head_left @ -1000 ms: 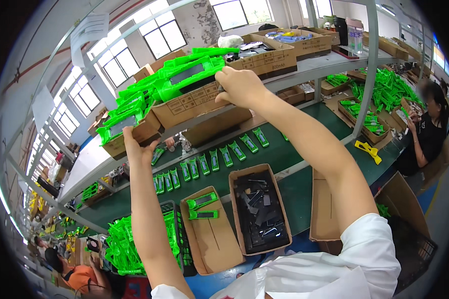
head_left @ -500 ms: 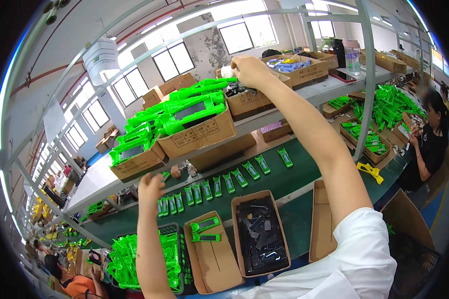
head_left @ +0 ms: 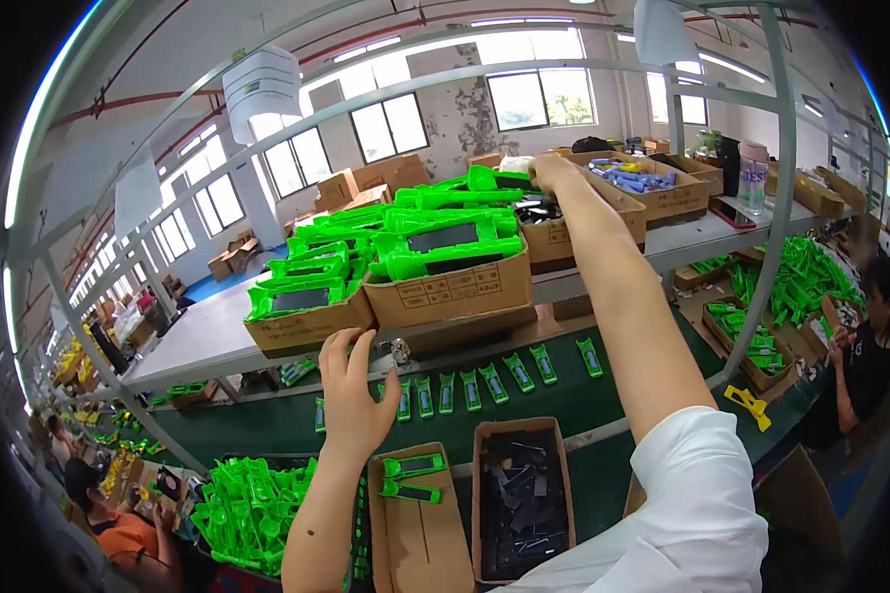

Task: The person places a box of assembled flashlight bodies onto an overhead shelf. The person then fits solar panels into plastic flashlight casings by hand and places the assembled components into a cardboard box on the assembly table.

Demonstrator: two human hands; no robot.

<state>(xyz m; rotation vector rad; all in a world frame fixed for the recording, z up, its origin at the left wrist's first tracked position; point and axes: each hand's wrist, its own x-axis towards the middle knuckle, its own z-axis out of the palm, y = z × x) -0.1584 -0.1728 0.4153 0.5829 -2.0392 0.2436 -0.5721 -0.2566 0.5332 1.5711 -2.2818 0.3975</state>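
Note:
My right hand (head_left: 556, 176) reaches up to the shelf, its fingers bent around the end of a green plastic part (head_left: 504, 180) with a dark panel. Its fingertips are partly hidden. That part lies at the right end of a heap of similar green parts (head_left: 445, 239) in a cardboard box (head_left: 450, 295). Under the hand stands a box of small dark parts (head_left: 554, 237). My left hand (head_left: 359, 395) hangs in front of the shelf edge, holding nothing, fingers and thumb apart. Behind it, a row of green parts (head_left: 492, 383) lies on the green belt (head_left: 603, 400).
Below are a crate heaped with green parts (head_left: 252, 514), a carton with two green parts (head_left: 420, 544) and a carton of black pieces (head_left: 524, 494). A metal post (head_left: 761, 208) rises at right. Co-workers sit at right (head_left: 865, 346) and lower left (head_left: 129, 534).
The view has shifted, so the shelf sits lower and farther right. My left hand's fingers now spread more plainly. My right hand stays by the end of the green heap.

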